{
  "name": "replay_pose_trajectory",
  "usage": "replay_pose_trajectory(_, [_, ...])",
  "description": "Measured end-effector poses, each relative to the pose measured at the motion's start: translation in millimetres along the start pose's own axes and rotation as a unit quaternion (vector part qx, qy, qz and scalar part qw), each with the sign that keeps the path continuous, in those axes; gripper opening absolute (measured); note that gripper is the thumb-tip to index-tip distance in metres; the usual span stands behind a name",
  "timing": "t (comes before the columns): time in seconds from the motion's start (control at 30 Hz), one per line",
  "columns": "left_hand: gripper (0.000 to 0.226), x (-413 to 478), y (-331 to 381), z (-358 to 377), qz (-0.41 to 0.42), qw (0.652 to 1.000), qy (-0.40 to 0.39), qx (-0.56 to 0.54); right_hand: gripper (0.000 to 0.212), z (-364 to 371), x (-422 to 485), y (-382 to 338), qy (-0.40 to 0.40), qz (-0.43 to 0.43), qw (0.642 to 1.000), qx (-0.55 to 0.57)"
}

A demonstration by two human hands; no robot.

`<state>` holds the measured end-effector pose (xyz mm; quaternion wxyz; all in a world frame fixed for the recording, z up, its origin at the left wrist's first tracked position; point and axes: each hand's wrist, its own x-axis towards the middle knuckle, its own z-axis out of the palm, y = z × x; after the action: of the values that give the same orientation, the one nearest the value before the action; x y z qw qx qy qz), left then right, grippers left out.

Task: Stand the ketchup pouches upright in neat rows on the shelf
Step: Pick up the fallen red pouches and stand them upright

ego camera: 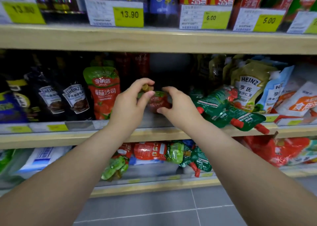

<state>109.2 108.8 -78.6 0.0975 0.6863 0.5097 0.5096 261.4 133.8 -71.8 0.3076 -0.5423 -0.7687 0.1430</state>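
On the middle shelf (154, 134), in the gap at its centre, a red-and-green ketchup pouch (157, 101) sits between both hands. The left hand (130, 102) pinches its gold cap (147, 88) between thumb and forefinger, while the right hand (178, 105) curves round the pouch's right side, contact not discernible. To the left a matching pouch (104, 91) stands upright beside dark Heinz pouches (75, 98); to the right, green-backed pouches (223, 109) with red caps lie toppled over the shelf edge.
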Motion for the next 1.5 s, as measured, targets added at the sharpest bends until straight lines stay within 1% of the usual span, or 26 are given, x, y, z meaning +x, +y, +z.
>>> replay_pose_trajectory(0.1, [0.027,2,-4,-10,0.009,1.000,0.001,-0.009,0.049,15,5,-7,0.015,0.012,1.000,0.007])
replay_pose_trajectory(0.17, [0.034,1,-7,-16,0.004,1.000,0.017,-0.026,0.039,23,8,-9,0.028,0.034,0.998,0.055])
replay_pose_trajectory(0.27, [0.045,-2,-18,-26,-0.017,0.997,0.055,-0.043,0.034,33,13,-10,0.047,0.063,0.988,0.130])
replay_pose_trajectory(0.37, [0.049,-13,-34,-38,-0.027,0.995,0.091,0.018,0.031,42,24,-14,0.062,0.082,0.977,0.189])
replay_pose_trajectory(0.47, [0.049,-27,-50,-47,-0.045,0.990,0.120,0.067,0.023,51,41,-19,0.059,0.098,0.968,0.223])
replay_pose_trajectory(0.57, [0.050,-36,-61,-51,-0.071,0.985,0.116,0.105,0.019,58,56,-23,0.047,0.113,0.956,0.266])
replay_pose_trajectory(0.7, [0.053,-44,-73,-50,-0.088,0.981,0.105,0.136,0.028,68,62,-21,0.048,0.105,0.952,0.283])
replay_pose_trajectory(0.77, [0.050,-48,-79,-50,-0.085,0.979,0.103,0.156,0.035,74,58,-16,0.046,0.095,0.958,0.266])
replay_pose_trajectory(0.87, [0.036,-55,-90,-50,-0.079,0.966,0.113,0.217,0.054,85,49,-9,0.012,0.091,0.976,0.198])
replay_pose_trajectory(0.93, [0.028,-59,-97,-49,-0.085,0.960,0.121,0.240,0.053,90,51,-8,0.022,0.094,0.982,0.160])
replay_pose_trajectory(1.03, [0.019,-64,-105,-47,-0.083,0.955,0.133,0.252,0.051,90,59,-9,0.030,0.114,0.982,0.147])
replay_pose_trajectory(1.17, [0.017,-67,-110,-44,-0.088,0.959,0.137,0.231,0.054,91,70,-10,0.033,0.136,0.980,0.142])
replay_pose_trajectory(1.4, [0.014,-67,-111,-44,-0.087,0.961,0.132,0.228,0.050,92,73,-18,0.026,0.151,0.983,0.103])
replay_pose_trajectory(1.5, [0.014,-67,-108,-45,-0.098,0.960,0.122,0.232,0.058,82,61,-26,0.022,0.136,0.987,0.083])
